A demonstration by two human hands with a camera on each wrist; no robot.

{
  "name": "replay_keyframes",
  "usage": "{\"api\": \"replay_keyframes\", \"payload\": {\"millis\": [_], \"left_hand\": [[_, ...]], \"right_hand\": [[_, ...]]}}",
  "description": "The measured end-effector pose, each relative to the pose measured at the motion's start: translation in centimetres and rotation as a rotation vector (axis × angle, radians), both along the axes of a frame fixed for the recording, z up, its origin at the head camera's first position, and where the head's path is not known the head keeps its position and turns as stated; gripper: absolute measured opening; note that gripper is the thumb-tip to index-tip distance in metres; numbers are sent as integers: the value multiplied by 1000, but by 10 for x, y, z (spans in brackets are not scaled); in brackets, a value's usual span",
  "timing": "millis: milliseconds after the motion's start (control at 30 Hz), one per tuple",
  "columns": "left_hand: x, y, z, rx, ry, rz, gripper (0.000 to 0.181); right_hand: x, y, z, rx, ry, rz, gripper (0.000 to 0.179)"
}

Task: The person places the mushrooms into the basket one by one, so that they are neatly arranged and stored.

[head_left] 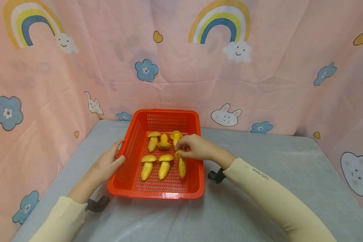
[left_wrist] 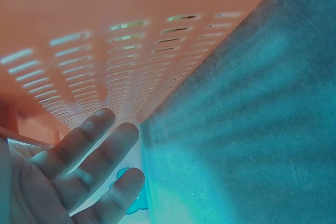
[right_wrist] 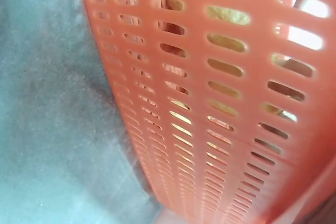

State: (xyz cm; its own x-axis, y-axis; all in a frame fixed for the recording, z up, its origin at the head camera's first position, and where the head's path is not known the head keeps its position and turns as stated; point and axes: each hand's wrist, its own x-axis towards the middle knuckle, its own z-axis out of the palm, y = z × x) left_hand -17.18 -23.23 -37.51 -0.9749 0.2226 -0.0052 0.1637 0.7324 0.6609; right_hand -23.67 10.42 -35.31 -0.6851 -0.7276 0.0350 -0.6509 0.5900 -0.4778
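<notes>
A red plastic basket [head_left: 157, 194] with slotted walls stands on the table, and several yellow mushrooms lie in it in two rows. My right hand [head_left: 196, 148] reaches over the basket's right wall and pinches the cap of the mushroom [head_left: 182, 166] at the front right. Just behind those fingers lies another mushroom [head_left: 175, 135], partly covered by the hand. My left hand [head_left: 107, 163] is at the left rim, thumb by the top edge and fingers outside. In the left wrist view its fingers [left_wrist: 102, 163] look loosely straight beside the slotted wall. The right wrist view shows yellow through the slots, with the right hand hidden.
The grey table [head_left: 260, 168] extends on both sides of the basket. A pink curtain [head_left: 175, 90] printed with rainbows, flowers and rabbits hangs behind and at the sides. Black wrist straps [head_left: 216, 176] sit at the sleeve ends.
</notes>
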Motion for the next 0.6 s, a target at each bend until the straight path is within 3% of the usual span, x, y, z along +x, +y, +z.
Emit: {"api": "replay_keyframes", "payload": {"millis": [600], "left_hand": [[1,-1,0,16,14,-9,63]], "right_hand": [[-2,-16,-3,241,66,-41,9]]}}
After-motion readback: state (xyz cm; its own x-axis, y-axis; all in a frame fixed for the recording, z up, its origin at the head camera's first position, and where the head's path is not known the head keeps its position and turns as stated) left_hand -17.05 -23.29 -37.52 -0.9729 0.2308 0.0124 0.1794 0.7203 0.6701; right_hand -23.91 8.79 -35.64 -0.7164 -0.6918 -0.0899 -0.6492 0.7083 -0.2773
